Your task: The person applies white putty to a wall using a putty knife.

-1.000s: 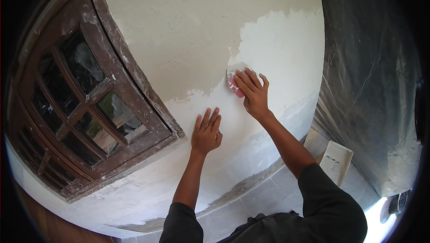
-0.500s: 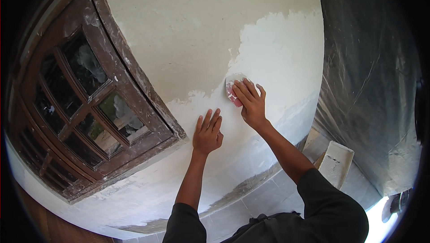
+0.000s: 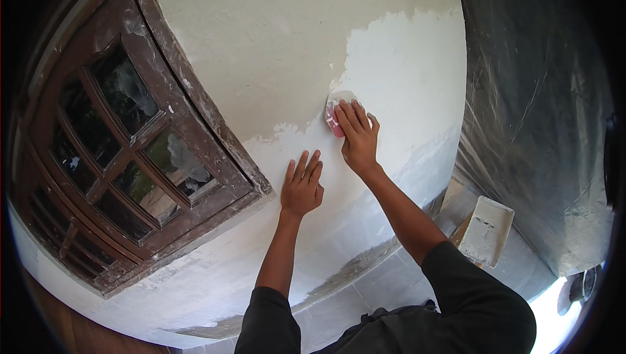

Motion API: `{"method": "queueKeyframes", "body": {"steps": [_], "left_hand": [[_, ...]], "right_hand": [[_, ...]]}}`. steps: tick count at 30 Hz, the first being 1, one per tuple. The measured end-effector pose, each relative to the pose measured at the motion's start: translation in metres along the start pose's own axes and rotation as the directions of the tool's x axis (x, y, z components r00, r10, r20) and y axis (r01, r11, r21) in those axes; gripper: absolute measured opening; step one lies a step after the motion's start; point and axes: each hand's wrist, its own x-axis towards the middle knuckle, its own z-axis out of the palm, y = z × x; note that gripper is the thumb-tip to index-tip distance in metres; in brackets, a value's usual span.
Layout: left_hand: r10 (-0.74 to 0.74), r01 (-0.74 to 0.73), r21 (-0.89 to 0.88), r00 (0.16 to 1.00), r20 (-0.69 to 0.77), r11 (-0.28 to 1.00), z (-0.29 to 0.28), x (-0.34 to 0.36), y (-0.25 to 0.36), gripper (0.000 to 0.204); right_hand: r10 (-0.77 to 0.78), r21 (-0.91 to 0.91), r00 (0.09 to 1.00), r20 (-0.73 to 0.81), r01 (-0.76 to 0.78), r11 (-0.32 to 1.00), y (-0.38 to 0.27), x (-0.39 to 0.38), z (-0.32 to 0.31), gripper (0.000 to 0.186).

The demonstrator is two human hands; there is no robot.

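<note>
Against the pale wall, my right hand grips a flat pink scraper smeared with white. Its pale upper edge lies at the border between the beige surface and the white coat. The fingers press over the scraper's right side and hide part of it. Lower and to the left, my left hand rests with outstretched fingers on the white-coated wall, holding nothing.
A brown wooden window with glass panes and white smears stands at the left. Clear plastic sheeting hangs on the right. A white-stained paint tray sits near the grey tiled floor. A dark bucket is at the lower right.
My right hand has moved the scraper slightly up and left along the wall. My left hand stays almost in place, a little higher in the picture.
</note>
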Motion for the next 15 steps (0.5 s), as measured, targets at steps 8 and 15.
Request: {"method": "queueKeyframes", "body": {"steps": [8, 15], "left_hand": [[-0.008, 0.014, -0.073, 0.996, 0.086, 0.997, -0.015, -0.023, -0.003, 0.048], [0.034, -0.036, 0.033, 0.997, 0.072, 0.999, -0.007, -0.032, -0.004, 0.048]], "right_hand": [[-0.02, 0.034, 0.976, -0.217, 0.028, 0.999, 0.002, 0.082, -0.038, 0.061], [0.009, -0.013, 0.992, -0.122, -0.011, 1.0, -0.007, 0.061, 0.001, 0.069]]}}
